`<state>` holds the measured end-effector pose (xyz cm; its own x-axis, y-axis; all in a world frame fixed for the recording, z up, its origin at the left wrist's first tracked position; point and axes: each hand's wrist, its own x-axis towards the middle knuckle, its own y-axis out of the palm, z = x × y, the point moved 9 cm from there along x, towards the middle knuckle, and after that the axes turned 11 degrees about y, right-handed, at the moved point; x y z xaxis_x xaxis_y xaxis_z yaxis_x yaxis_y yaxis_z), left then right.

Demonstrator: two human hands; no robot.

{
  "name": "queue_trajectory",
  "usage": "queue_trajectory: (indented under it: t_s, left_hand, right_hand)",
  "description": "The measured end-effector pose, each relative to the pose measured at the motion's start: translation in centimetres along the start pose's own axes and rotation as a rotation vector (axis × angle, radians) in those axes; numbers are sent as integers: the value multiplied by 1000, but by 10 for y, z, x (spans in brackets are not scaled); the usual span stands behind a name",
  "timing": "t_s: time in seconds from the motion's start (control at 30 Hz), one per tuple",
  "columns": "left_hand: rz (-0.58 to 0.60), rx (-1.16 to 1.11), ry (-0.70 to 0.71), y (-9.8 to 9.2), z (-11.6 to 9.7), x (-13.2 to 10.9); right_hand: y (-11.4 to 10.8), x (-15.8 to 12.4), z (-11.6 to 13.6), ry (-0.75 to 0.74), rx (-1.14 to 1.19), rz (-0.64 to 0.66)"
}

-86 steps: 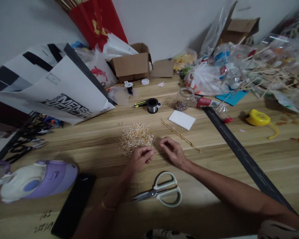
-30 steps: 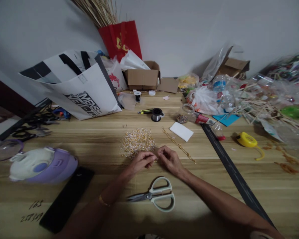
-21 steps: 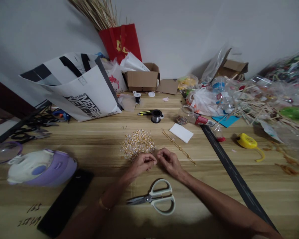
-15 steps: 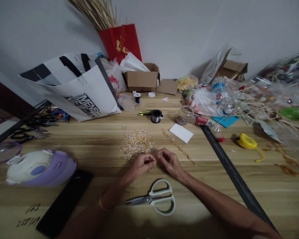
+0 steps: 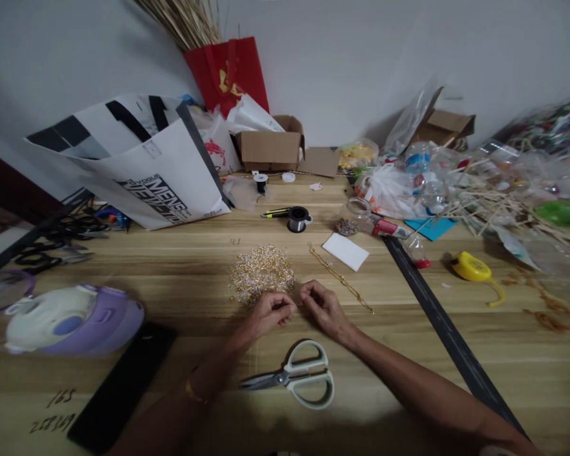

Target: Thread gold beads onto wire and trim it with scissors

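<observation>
The loose heap of tiny gold and clear beads (image 5: 262, 272) lies on the wood-grained tabletop (image 5: 408, 345), right before the person, seemingly so that both hands reach it easily. From where I stand, the left hand (image 5: 272, 309) is at its near edge, whether touching I can't say, thumb and fingers drawn narrow. The right hand (image 5: 323, 307) faces it just beside, fingers curled and tips close together, as if both were steadying something fine between them; what, if anything, is pinched there is too small to tell. The steel scissors with pale green handles (image 5: 285, 379) lie flat below the hands, handles to the right, probably to suit the right hand. Beyond that hand a knotted gold-coloured chain (image 5: 342, 280) is stretched out slantwise, perhaps to avoid tangles, beside a flat white rectangular pad (image 5: 346, 251). The black-rimmed spool of silvery wire (image 5: 297, 220) stands farther back, out of the fingers' way.
</observation>
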<state>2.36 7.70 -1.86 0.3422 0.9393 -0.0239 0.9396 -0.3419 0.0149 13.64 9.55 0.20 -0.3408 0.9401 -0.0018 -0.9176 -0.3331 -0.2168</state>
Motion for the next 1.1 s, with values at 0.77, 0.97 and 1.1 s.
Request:
queue_trajectory:
  t_s: [0.77,0.97,1.1]
  left_hand:
    - [-15,30,19,-3,-6,1]
    - [-21,17,9,-4,-4,2]
    - [-33,12,-21,-6,-2,1]
  right_hand:
    - [13,-14,31,-288,-317,40]
    - [15,-15,34,-316,-339,56]
    - [14,-14,35,-307,-333,70]
